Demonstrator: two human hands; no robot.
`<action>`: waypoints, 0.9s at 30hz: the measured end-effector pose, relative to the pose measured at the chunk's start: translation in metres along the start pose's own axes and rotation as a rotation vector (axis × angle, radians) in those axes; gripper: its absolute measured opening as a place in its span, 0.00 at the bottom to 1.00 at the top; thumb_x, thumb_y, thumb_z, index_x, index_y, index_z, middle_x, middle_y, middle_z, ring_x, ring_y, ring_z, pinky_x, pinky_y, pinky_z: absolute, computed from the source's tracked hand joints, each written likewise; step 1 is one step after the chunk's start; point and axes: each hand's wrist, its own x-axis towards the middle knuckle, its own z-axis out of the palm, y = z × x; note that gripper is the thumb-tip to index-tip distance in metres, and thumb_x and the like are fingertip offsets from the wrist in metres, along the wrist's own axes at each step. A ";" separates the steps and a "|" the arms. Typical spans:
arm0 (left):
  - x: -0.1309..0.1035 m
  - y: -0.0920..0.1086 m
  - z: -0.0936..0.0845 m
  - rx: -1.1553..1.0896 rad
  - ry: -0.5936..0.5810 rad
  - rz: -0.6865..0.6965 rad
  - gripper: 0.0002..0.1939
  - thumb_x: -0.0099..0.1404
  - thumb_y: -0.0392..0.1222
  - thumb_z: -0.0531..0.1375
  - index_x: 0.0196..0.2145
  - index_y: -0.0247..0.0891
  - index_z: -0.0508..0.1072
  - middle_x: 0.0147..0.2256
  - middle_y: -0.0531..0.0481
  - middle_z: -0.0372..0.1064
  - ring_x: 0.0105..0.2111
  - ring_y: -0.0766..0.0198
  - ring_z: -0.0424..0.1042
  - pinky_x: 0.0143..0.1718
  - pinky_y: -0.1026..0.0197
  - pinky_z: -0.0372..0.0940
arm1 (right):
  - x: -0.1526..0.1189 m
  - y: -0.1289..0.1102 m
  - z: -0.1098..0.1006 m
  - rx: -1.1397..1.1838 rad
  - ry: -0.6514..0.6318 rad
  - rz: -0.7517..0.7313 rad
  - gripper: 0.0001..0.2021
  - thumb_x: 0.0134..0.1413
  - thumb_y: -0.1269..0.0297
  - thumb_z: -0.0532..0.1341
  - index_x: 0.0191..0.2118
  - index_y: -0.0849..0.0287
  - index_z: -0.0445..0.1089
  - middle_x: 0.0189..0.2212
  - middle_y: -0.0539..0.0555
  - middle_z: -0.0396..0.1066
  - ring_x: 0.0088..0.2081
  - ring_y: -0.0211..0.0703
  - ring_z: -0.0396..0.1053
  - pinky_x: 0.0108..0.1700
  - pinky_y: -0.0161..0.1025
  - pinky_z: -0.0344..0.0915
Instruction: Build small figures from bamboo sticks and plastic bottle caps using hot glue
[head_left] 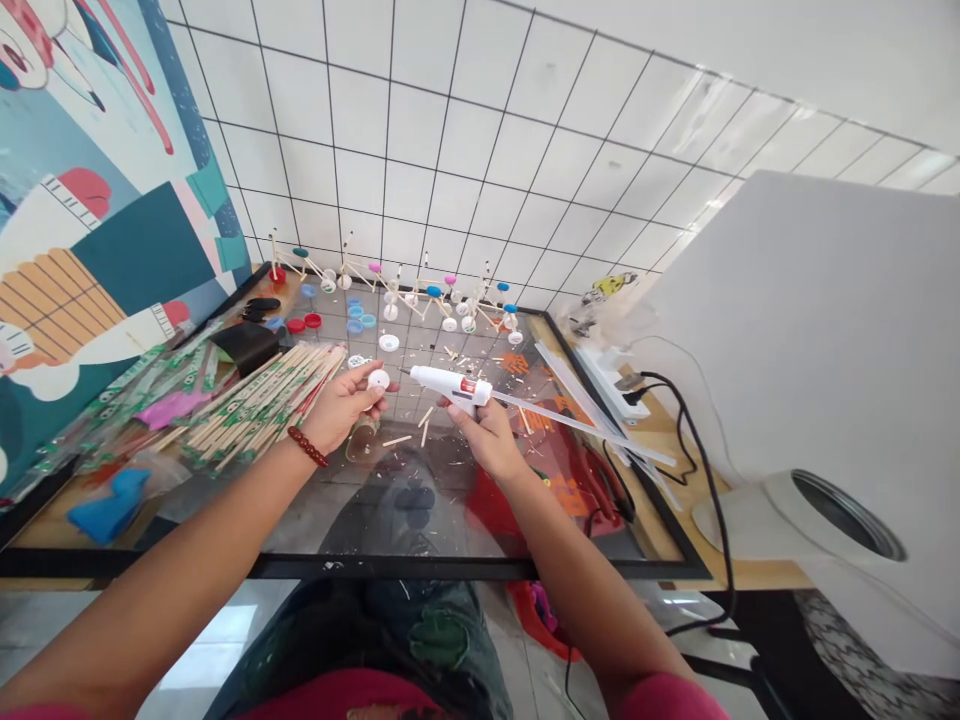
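Gluing a white bottle cap (378, 379), glue gun (450, 383) nozzle aimed at it.

Cap pinched in left hand (343, 408) fingertips above glass worktop (360, 520); right hand (487, 435) wrapped around gun grip. Likely glue-dab step; calls for steady nozzle contact next. Bundled sticks (262, 405) left, finished stick-and-cap models (405, 290) along tiled wall.

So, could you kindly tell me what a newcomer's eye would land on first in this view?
Probably the white glue gun, held by the right hand over the middle of the glass table, its nozzle aimed at a small white bottle cap pinched in the left hand. Next, the row of stick-and-cap models along the tiled wall, and the heap of wrapped chopsticks at left.
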 end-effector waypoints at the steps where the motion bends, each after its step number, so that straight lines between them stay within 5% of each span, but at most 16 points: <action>1: 0.000 -0.001 0.000 0.013 -0.001 0.013 0.33 0.53 0.34 0.80 0.57 0.32 0.81 0.36 0.44 0.85 0.27 0.66 0.76 0.26 0.66 0.69 | 0.000 -0.001 0.000 -0.011 -0.018 -0.006 0.22 0.63 0.41 0.72 0.49 0.54 0.83 0.45 0.58 0.88 0.48 0.55 0.83 0.56 0.51 0.77; 13: 0.003 -0.010 -0.003 0.376 0.056 0.176 0.38 0.52 0.50 0.80 0.58 0.33 0.84 0.33 0.48 0.84 0.24 0.63 0.75 0.23 0.63 0.67 | -0.004 -0.002 0.003 -0.153 -0.143 -0.051 0.23 0.68 0.42 0.68 0.54 0.55 0.83 0.50 0.58 0.86 0.50 0.56 0.82 0.60 0.53 0.76; 21: 0.005 -0.018 -0.013 0.902 0.137 0.434 0.27 0.64 0.49 0.71 0.58 0.38 0.86 0.38 0.46 0.87 0.36 0.53 0.82 0.44 0.54 0.76 | -0.004 -0.006 0.003 -0.298 -0.175 -0.130 0.19 0.70 0.52 0.64 0.56 0.56 0.83 0.52 0.60 0.85 0.53 0.58 0.81 0.62 0.55 0.76; 27: 0.000 -0.019 -0.014 1.065 0.131 0.481 0.24 0.68 0.50 0.67 0.59 0.41 0.85 0.41 0.47 0.88 0.43 0.50 0.84 0.48 0.55 0.75 | -0.003 -0.015 0.005 -0.297 -0.208 -0.157 0.16 0.70 0.55 0.62 0.52 0.56 0.84 0.45 0.58 0.85 0.52 0.58 0.81 0.63 0.55 0.76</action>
